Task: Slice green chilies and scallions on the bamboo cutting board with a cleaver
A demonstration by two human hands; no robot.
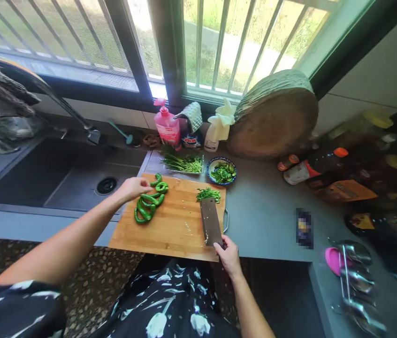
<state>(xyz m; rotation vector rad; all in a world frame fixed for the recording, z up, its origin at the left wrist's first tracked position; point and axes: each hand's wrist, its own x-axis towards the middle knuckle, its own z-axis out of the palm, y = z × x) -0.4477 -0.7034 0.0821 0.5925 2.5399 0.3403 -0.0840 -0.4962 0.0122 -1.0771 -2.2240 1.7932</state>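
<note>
Barred windows light our kitchen table, where a wooden board lies beside the sink. Our right hand is closed around the handle of a broad knife, its far end touching chopped greens. Our left hand has its fingers drawn together at the green peppers on the board's left side; we cannot tell whether it pinches one. We judge that the curved peppers could roll under a blade, bringing fingertips too close, and that pressing the board's near edge, at the table's front, could tip it. Behind the board, a clear tray holds long green stalks, and a patterned bowl holds cut greens. What fills the pink bottle we cannot say.
</note>
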